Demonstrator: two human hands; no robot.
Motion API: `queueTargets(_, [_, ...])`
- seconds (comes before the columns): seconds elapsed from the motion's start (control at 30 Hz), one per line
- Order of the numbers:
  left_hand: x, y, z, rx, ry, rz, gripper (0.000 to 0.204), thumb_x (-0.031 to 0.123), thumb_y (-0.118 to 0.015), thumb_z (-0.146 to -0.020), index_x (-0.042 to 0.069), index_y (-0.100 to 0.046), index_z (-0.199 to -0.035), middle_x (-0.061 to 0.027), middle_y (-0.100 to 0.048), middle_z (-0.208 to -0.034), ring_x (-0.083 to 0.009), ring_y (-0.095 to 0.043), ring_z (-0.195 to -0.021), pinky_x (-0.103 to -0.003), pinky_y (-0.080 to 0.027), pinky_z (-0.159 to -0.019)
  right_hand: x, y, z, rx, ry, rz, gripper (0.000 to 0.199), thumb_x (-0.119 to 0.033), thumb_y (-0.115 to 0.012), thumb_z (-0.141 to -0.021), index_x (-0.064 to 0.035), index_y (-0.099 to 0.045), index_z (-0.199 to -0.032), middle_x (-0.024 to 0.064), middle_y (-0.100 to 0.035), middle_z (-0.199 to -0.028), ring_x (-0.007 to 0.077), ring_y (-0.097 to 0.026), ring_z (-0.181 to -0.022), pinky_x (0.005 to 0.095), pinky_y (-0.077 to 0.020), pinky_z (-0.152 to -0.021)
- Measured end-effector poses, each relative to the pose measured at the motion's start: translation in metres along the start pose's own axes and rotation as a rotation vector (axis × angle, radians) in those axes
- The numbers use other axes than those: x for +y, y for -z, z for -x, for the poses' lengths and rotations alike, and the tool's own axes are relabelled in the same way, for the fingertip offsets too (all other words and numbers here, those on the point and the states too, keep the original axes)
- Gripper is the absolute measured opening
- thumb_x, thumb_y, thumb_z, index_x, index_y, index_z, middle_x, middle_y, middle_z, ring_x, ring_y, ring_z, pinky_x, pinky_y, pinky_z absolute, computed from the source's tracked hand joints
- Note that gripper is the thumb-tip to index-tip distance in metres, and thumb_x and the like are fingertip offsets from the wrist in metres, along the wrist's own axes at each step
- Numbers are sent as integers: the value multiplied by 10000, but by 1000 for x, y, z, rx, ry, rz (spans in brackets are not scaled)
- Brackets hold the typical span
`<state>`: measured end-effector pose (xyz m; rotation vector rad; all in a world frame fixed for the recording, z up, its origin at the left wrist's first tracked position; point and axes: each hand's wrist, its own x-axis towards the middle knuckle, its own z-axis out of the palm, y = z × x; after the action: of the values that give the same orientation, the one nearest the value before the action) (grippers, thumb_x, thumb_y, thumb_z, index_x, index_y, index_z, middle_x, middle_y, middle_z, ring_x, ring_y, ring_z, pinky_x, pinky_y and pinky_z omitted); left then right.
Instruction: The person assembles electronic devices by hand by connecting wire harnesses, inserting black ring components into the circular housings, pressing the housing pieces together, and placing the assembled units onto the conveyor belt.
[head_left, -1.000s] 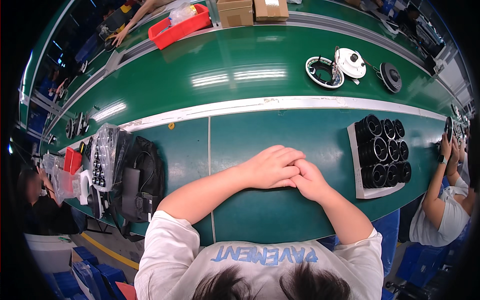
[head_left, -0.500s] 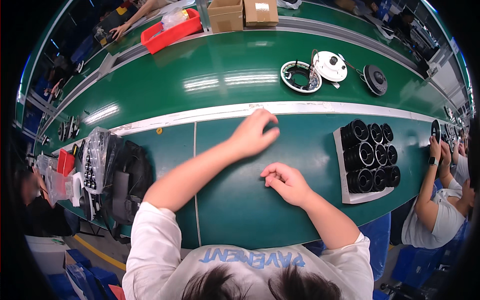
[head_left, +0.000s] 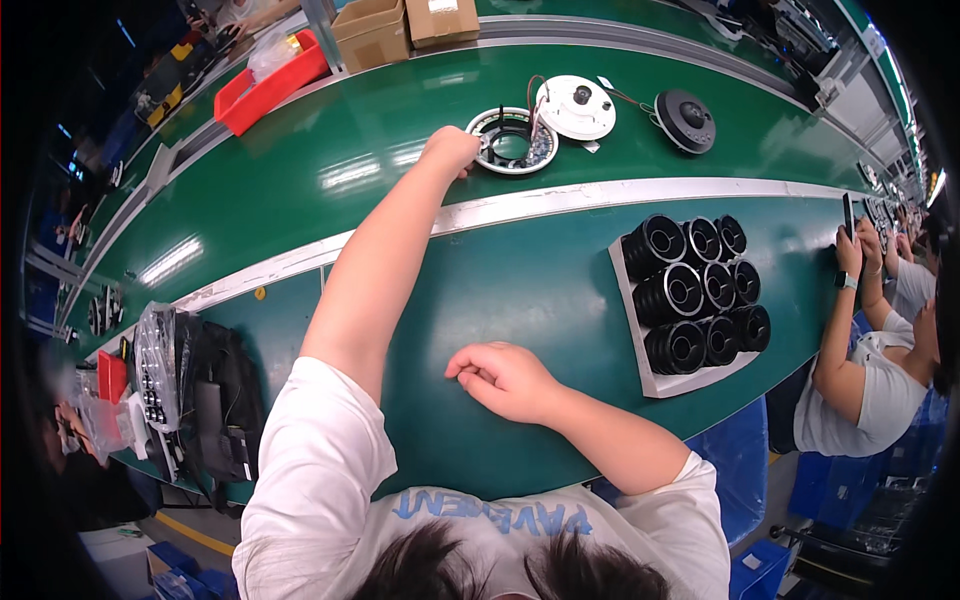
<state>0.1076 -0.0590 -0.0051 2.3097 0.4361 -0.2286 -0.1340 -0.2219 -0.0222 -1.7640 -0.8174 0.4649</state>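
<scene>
Left hand [head_left: 452, 150] stretched far up the frame, fingers curled onto the rim of the black-and-white ring part [head_left: 513, 140] on the green belt [head_left: 300, 180], upper centre; whether the grip has actually closed on it I cannot tell. The white round cover [head_left: 575, 106] and black dome [head_left: 685, 120] lie wired just beside it. Right hand [head_left: 505, 378] rests loosely curled and empty on the near surface [head_left: 520, 290], left of the tray of black cylinders [head_left: 695, 300]. Looks like the pick-up step; next call, a firm hold minding those wires

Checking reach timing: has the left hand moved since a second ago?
Yes. The left hand left the right hand, crossing the silver rail to the black-and-white ring part.
</scene>
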Motion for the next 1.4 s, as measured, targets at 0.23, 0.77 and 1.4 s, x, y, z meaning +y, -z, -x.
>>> queueTargets(0.23, [3,12,15,550,-203,111,238,233,-510,-805,55,-558,-955,-178,-607,-918,-326,-580,-867,-388,-455,-752,-2,2,1,-24,-51,-55,145,-81,-483,-772,-54,-554,-895,68,-569,-703,183,-546,-648,295,-436,-600])
queueTargets(0.77, [60,186,180,580,-899,416,232,199,-558,-828,-19,-608,-893,-58,-613,-800,-125,-555,-720,-247,-442,-671,-15,-10,5,-43,29,-34,141,-84,-507,-792,-59,-579,-910,31,-566,-724,109,-523,-635,241,-432,-608])
queueTargets(1.4, [-17,180,360,-114,-708,685,300,237,-608,-816,-15,-584,-978,-59,-600,-851,-93,-562,-694,-191,-464,-659,-133,1,-19,290,711,-125,440,-295,-561,-844,54,-471,-1094,71,-593,-915,117,-527,-825,233,-413,-755])
